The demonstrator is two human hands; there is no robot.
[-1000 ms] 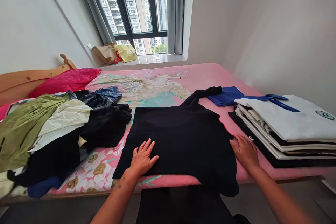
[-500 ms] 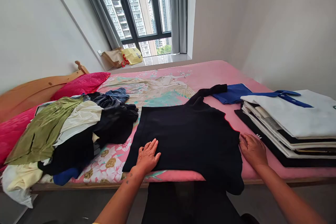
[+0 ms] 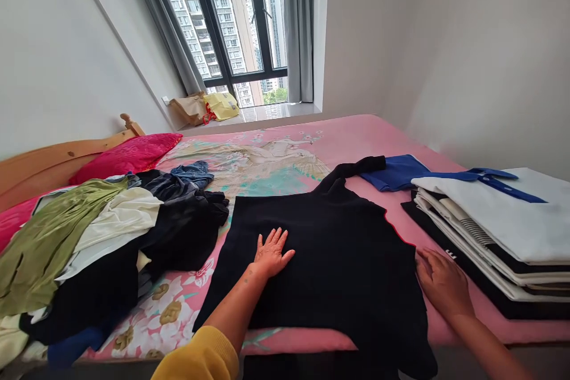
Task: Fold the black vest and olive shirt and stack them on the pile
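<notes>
A black long-sleeved top (image 3: pixel 329 249) with red trim at its neckline lies spread on the bed. One sleeve stretches toward the back, and the near side hangs over the bed's front edge. My left hand (image 3: pixel 271 253) rests flat on the body of the top, fingers apart. At the neckline's near end, my right hand (image 3: pixel 445 285) has its fingers and thumb closed at the fabric's edge. Just right of that hand stands a stack of folded clothes (image 3: pixel 490 243), with a white shirt (image 3: pixel 499 214) with a blue collar on top.
To the left lies a heap of loose clothes (image 3: pixel 178 231), including an olive garment (image 3: pixel 66 231). A folded blue garment (image 3: pixel 401 171) is beyond the sleeve. Pink pillows (image 3: pixel 129 157) lean near the wooden headboard (image 3: pixel 57 157). Bags (image 3: pixel 220 105) sit on the windowsill.
My left hand has slid up and right across the top, away from its lower left area. My right hand stays at the neckline edge. The view has tilted slightly.
</notes>
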